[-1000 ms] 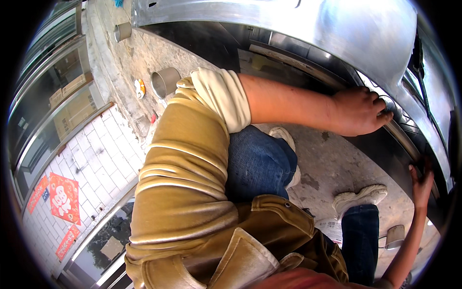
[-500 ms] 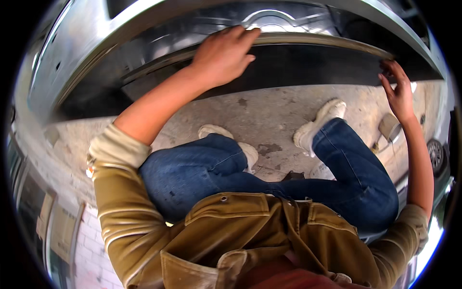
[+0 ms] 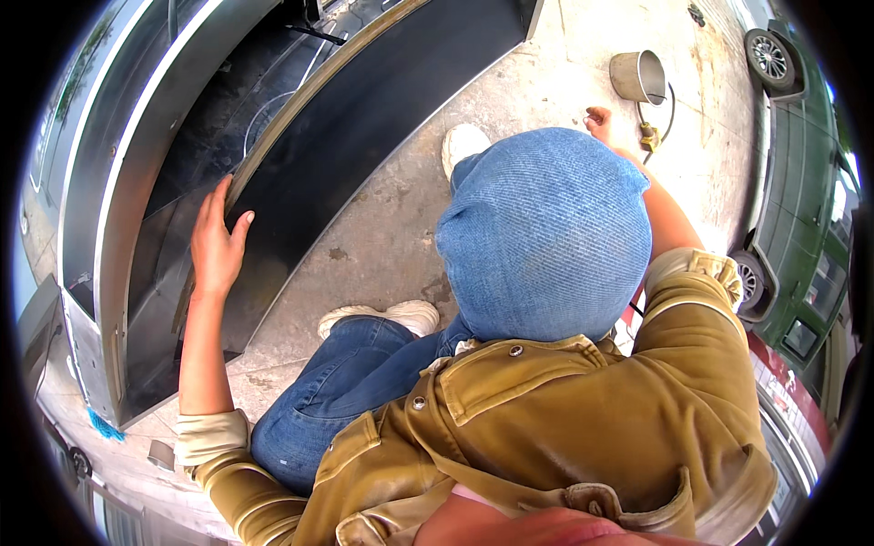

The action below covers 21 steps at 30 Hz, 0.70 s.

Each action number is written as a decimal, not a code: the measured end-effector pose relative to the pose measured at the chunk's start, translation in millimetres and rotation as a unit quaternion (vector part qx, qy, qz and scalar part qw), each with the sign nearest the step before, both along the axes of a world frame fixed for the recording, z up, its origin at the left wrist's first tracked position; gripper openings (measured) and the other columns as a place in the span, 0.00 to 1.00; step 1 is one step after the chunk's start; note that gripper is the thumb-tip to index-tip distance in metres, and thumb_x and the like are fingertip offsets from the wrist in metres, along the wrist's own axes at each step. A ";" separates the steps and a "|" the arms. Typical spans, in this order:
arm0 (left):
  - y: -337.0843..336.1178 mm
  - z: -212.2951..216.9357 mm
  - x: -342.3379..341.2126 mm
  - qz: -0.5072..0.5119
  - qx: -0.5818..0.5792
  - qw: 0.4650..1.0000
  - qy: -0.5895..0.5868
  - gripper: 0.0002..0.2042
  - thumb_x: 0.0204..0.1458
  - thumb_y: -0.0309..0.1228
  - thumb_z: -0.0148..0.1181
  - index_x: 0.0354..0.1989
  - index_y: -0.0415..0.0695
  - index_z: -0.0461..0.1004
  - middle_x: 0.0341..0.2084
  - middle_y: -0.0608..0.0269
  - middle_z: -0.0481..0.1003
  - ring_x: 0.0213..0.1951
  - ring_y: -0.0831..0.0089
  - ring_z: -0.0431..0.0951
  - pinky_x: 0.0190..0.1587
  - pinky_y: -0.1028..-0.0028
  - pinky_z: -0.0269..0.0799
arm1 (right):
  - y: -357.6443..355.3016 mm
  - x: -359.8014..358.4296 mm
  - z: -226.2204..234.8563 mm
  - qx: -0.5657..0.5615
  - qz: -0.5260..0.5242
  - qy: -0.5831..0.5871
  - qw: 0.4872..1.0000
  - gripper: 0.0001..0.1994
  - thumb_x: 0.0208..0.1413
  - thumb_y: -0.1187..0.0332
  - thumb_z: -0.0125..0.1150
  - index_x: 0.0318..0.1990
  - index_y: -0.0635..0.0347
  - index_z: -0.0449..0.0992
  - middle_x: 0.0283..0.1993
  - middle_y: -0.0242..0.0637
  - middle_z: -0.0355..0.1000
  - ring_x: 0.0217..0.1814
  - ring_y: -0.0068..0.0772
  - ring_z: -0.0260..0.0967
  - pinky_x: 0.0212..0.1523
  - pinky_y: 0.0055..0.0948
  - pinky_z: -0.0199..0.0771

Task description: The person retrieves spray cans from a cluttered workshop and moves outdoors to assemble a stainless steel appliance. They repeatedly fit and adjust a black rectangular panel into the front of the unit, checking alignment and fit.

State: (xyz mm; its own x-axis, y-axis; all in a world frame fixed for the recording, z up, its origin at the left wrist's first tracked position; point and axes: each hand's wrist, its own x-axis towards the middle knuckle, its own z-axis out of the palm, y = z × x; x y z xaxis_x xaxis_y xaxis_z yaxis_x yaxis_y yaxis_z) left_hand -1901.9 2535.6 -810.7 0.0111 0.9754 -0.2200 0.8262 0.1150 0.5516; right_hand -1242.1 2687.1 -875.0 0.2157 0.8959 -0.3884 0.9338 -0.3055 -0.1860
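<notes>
My left hand lies flat against the edge of a long silver and black vehicle panel, fingers straight and thumb apart, holding nothing. My right hand shows only as curled fingertips past my raised right knee in blue jeans, low over the concrete floor. The rest of that hand is hidden. A round metal pot stands just beyond it. I am crouched, with white shoes on the concrete.
A small brass-coloured fitting with a dark cable lies by the pot. A dark green car is parked at the right. A blue brush-like tuft sits at the panel's lower left corner.
The view has swung round. My left hand stays on the panel's edge. My right hand has left the panel's end and dropped behind my knee near the pot.
</notes>
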 end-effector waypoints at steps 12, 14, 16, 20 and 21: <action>9.0 12.1 -2.7 0.029 -0.023 0.999 0.009 0.28 0.44 0.25 0.64 0.56 0.43 0.64 0.48 0.50 0.70 0.50 0.51 0.70 0.51 0.63 0.67 | 22.8 -61.1 -83.2 -0.030 0.061 -0.020 0.997 0.11 0.47 0.69 0.62 0.40 0.57 0.77 0.37 0.42 0.76 0.43 0.42 0.74 0.45 0.36 0.72; 9.0 11.4 0.1 0.033 -0.025 0.999 0.010 0.28 0.43 0.25 0.65 0.56 0.44 0.64 0.48 0.50 0.70 0.50 0.50 0.70 0.50 0.63 0.68 | 21.5 -58.5 -80.1 -0.033 0.051 -0.022 0.998 0.08 0.47 0.70 0.61 0.37 0.58 0.77 0.37 0.42 0.76 0.42 0.43 0.74 0.45 0.37 0.72; 10.9 10.6 1.1 0.037 -0.025 0.999 0.007 0.28 0.43 0.25 0.65 0.56 0.44 0.64 0.48 0.50 0.70 0.50 0.50 0.70 0.50 0.63 0.67 | 25.9 -58.6 -79.4 -0.041 0.038 -0.024 0.998 0.07 0.47 0.70 0.61 0.36 0.58 0.77 0.37 0.42 0.76 0.42 0.43 0.74 0.44 0.37 0.71; 7.1 7.4 -1.1 0.036 -0.025 0.999 0.010 0.28 0.44 0.26 0.65 0.57 0.44 0.64 0.48 0.50 0.70 0.50 0.50 0.70 0.51 0.64 0.67 | 29.7 -63.9 -75.3 -0.062 0.050 -0.036 0.996 0.08 0.48 0.70 0.61 0.36 0.59 0.76 0.36 0.44 0.76 0.42 0.44 0.73 0.44 0.38 0.71; 6.7 7.5 -1.0 0.037 -0.028 0.999 0.008 0.28 0.44 0.26 0.64 0.57 0.44 0.64 0.48 0.50 0.70 0.50 0.50 0.70 0.51 0.64 0.67 | 28.4 -66.2 -74.5 -0.043 0.046 -0.041 0.997 0.08 0.48 0.70 0.61 0.37 0.60 0.75 0.36 0.44 0.76 0.42 0.44 0.73 0.44 0.38 0.71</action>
